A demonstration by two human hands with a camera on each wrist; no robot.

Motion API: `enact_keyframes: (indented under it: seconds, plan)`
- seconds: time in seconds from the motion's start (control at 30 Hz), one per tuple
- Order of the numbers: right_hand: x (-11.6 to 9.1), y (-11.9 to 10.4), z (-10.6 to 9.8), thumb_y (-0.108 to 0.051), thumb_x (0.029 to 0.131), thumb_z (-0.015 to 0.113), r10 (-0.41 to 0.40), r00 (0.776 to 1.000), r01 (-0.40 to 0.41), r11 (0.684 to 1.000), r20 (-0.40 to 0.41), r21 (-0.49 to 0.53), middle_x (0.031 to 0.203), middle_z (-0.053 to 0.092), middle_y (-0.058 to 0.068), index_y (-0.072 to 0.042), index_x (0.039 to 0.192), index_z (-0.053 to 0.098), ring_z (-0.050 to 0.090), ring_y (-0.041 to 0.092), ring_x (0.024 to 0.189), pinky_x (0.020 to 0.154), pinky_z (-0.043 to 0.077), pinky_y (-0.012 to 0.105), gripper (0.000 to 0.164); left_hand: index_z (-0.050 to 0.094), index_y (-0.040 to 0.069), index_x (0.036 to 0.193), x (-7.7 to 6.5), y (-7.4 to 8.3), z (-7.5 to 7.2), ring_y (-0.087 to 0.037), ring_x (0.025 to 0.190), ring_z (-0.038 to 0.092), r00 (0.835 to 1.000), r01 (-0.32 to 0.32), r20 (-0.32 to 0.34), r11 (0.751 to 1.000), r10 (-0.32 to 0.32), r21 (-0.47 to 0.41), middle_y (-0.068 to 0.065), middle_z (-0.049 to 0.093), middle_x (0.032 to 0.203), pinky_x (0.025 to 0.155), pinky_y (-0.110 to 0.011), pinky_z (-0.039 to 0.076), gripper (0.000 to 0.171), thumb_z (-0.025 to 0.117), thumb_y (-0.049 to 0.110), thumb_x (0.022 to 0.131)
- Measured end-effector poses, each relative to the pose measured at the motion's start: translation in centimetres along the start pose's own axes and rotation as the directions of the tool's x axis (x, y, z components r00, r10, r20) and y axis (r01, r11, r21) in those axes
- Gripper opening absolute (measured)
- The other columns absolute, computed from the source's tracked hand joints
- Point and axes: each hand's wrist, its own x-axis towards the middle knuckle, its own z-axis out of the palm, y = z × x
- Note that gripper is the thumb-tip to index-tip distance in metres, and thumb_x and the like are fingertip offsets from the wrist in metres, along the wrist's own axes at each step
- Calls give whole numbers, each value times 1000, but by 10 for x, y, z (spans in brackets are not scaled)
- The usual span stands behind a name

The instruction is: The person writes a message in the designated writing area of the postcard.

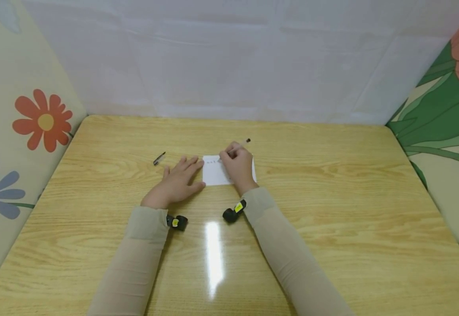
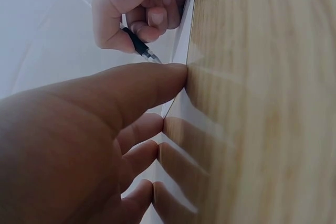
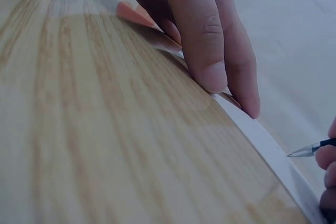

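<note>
A small white sheet of paper [image 1: 215, 176] lies on the wooden table, with a short row of dark marks near its top edge. My right hand [image 1: 238, 166] pinches a clear pen [image 2: 139, 42] with a black grip, tip down over the upper part of the sheet. The pen's dark end [image 1: 248, 140] points up and away to the right. On the left, my left hand [image 1: 178, 181] rests with fingers spread, its thumb and fingertips at the paper's left edge. In the right wrist view, the pen tip [image 3: 300, 152] is close to the paper's surface.
A pen cap [image 1: 159, 158] with a dark clip lies on the table [image 1: 332, 197], left of the paper and beyond my left hand. A white sheet [image 1: 213, 66] hangs behind the table. Flower-printed panels [image 1: 0, 175] stand at both sides.
</note>
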Motion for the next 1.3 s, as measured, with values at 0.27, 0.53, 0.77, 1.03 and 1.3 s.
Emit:
enact_keyframes:
  seconds: [0.27,0.53,0.77,1.03,1.3]
  plan:
    - [0,-2,0,-6,85,65,-1,1000,1,1000,2,-5,62,51,-1,-5,72,62,47,10,62,58,38,22,14,23,6,161,-1,1,-1,-42,154,-5,1000,-3,3,1000,3,-13,-17,8,169,113,-74,-8,70,54,34,105]
    - [0,-4,0,-7,87,65,8,1000,-8,1000,29,2,66,52,0,-5,73,62,47,10,63,59,39,22,14,24,6,161,-1,-1,0,-42,154,-5,1000,-1,-4,1000,1,-6,-17,9,169,113,-74,-8,69,54,34,105]
    - [-1,-5,-1,-7,86,66,28,999,-28,1000,24,3,65,51,0,-6,72,62,47,11,64,58,39,22,15,24,6,161,-2,1,-1,-42,154,-5,1000,-5,-6,1000,5,-10,-17,9,169,113,-74,-9,69,54,33,105]
    - [-1,-5,-1,-6,86,66,25,999,-25,1000,27,7,63,49,-1,-6,71,60,46,12,63,58,38,22,16,24,6,161,-3,1,-1,-42,154,-5,1000,-3,-5,1000,3,-7,-17,8,169,114,-73,-9,69,54,33,105]
    - [-1,-1,0,-5,86,65,4,1000,-4,1000,-9,-23,66,49,0,-7,69,57,46,12,63,59,37,23,19,23,5,161,-3,3,-1,-43,154,-5,1000,4,0,1000,-4,-12,-18,8,169,113,-73,-9,69,54,32,105]
